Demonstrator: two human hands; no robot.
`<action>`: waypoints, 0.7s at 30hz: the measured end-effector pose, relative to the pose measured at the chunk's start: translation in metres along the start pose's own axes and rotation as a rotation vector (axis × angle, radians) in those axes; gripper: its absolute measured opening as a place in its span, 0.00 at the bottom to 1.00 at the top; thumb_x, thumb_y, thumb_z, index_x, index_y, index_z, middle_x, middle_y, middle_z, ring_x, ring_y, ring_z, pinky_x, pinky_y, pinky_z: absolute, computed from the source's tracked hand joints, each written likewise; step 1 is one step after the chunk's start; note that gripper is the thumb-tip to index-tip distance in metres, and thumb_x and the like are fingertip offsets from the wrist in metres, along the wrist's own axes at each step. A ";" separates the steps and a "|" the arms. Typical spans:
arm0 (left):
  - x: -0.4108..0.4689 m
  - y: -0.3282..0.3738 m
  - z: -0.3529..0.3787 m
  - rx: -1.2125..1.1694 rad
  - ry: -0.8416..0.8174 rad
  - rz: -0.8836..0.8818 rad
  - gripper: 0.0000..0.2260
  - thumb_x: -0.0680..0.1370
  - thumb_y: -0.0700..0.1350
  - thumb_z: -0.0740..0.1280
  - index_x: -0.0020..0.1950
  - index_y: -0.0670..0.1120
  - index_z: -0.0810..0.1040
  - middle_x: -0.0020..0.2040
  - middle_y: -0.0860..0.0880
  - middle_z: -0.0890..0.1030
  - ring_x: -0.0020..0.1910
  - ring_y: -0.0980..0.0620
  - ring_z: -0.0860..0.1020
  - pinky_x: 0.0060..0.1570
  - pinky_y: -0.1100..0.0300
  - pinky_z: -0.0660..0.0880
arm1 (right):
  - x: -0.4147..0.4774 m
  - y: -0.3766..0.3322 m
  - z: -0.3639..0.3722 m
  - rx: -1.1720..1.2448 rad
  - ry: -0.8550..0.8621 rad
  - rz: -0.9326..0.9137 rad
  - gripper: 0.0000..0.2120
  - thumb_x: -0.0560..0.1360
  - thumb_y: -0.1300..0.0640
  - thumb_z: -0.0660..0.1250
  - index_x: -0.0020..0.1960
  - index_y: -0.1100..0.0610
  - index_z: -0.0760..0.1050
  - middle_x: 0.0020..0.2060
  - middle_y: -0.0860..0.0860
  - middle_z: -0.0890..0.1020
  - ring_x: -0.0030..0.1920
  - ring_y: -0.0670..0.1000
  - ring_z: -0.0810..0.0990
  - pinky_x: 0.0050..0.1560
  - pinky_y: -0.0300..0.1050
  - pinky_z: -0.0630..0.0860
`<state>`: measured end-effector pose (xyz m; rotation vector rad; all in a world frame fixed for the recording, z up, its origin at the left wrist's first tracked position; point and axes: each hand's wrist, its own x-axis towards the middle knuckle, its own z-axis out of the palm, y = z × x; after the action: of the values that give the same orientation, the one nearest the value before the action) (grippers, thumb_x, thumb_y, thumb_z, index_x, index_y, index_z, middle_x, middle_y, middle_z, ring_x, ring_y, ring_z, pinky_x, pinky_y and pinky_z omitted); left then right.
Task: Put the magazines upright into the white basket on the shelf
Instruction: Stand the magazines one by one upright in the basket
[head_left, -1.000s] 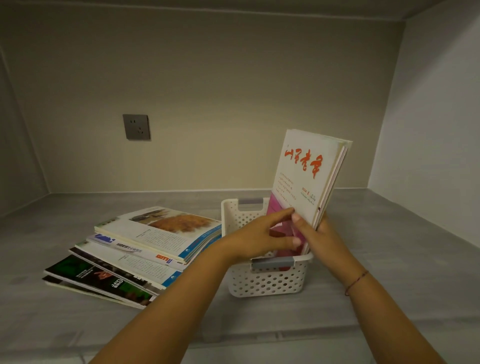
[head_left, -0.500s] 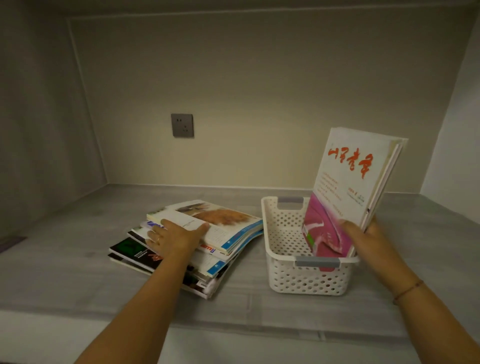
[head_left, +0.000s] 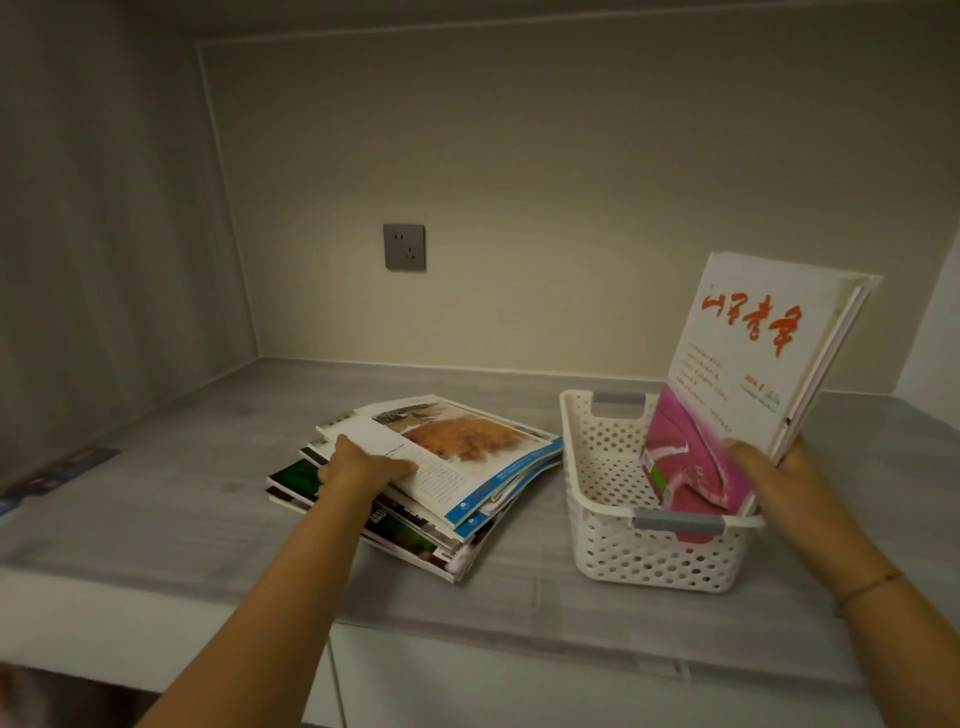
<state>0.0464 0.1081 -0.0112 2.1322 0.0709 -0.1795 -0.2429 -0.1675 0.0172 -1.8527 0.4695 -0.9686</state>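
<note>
A white perforated basket (head_left: 613, 545) with grey handles stands on the grey shelf at the right. Inside it, a few magazines (head_left: 748, 374) stand nearly upright, leaning right; the front one is white with red lettering and a pink lower cover. My right hand (head_left: 779, 480) grips their lower right edge at the basket's rim. A fanned stack of magazines (head_left: 467, 457) lies flat to the left of the basket. My left hand (head_left: 358, 467) rests on the top magazine's near left corner, fingers curled over its edge.
A grey wall socket (head_left: 404, 247) sits on the back wall. Side walls close the shelf at left and right. Dark flat items (head_left: 57, 473) lie at the far left of the shelf. The shelf's front edge (head_left: 467, 639) runs below the basket.
My left hand left the upright magazines in the basket and moved left onto the flat stack, where it now curls over the top magazine. My right hand keeps hold of the upright magazines.
</note>
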 end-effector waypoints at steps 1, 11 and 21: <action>0.000 0.006 -0.002 -0.087 0.023 -0.064 0.43 0.66 0.53 0.77 0.74 0.44 0.58 0.69 0.41 0.69 0.65 0.41 0.69 0.57 0.49 0.73 | -0.001 -0.001 0.001 0.001 0.004 0.002 0.24 0.76 0.56 0.61 0.71 0.46 0.61 0.60 0.43 0.73 0.54 0.46 0.74 0.48 0.40 0.72; 0.000 0.030 0.005 -0.612 -0.123 -0.017 0.13 0.77 0.37 0.64 0.61 0.40 0.69 0.57 0.37 0.78 0.49 0.39 0.79 0.43 0.46 0.79 | -0.006 -0.010 0.002 0.012 -0.003 0.019 0.24 0.77 0.57 0.61 0.71 0.48 0.61 0.59 0.47 0.73 0.56 0.51 0.74 0.53 0.48 0.72; -0.037 0.061 0.010 -0.395 0.061 0.570 0.09 0.82 0.46 0.56 0.57 0.45 0.72 0.45 0.51 0.78 0.46 0.48 0.79 0.31 0.65 0.71 | -0.005 -0.011 0.004 -0.029 -0.030 0.005 0.24 0.77 0.56 0.60 0.71 0.48 0.60 0.60 0.47 0.73 0.57 0.50 0.73 0.55 0.47 0.71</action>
<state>0.0167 0.0680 0.0402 1.6858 -0.4292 0.2207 -0.2439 -0.1562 0.0242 -1.8885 0.4725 -0.9340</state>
